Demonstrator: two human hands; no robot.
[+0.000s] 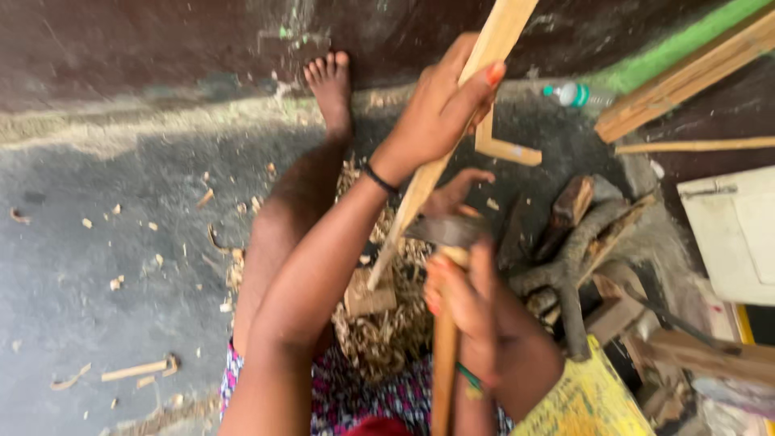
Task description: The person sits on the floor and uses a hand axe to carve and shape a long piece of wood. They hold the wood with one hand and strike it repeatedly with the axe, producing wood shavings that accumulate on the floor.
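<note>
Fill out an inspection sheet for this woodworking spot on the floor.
Surface: grey floor, scattered with chips.
Job's things: wooden strip held upright, lower end on a small block; wooden-handled tool, blade blurred.
Clutter: shavings pile, branch pieces, planks, plastic bottle.
Grippers: left hand grips the strip; right hand grips the tool handle.
Cables: nothing seen.
Surroundings: dark wall, white box, bare foot.
</note>
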